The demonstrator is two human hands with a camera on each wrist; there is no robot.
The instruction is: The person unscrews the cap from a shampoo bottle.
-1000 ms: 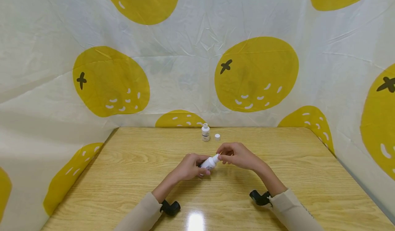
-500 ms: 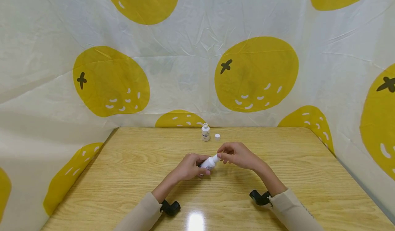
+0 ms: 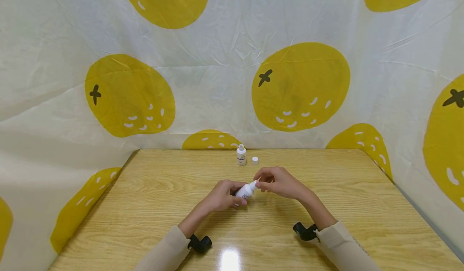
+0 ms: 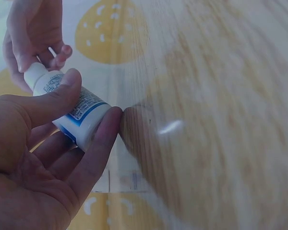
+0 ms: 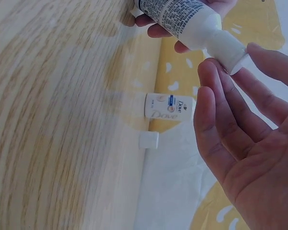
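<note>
No change is seen: the small white plastic bottle [image 3: 245,191] stays gripped by the left hand [image 3: 221,196]; its cap stays pinched by the right hand [image 3: 280,182].

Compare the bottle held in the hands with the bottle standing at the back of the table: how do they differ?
The held bottle is tilted, gripped by the left hand, with the right hand at its neck; the Dove bottle stands upright and untouched on the table. The held bottle bears a blue band and dense print; the Dove bottle shows a logo. A loose white cap lies beside the Dove bottle. Both are small and white.
</note>
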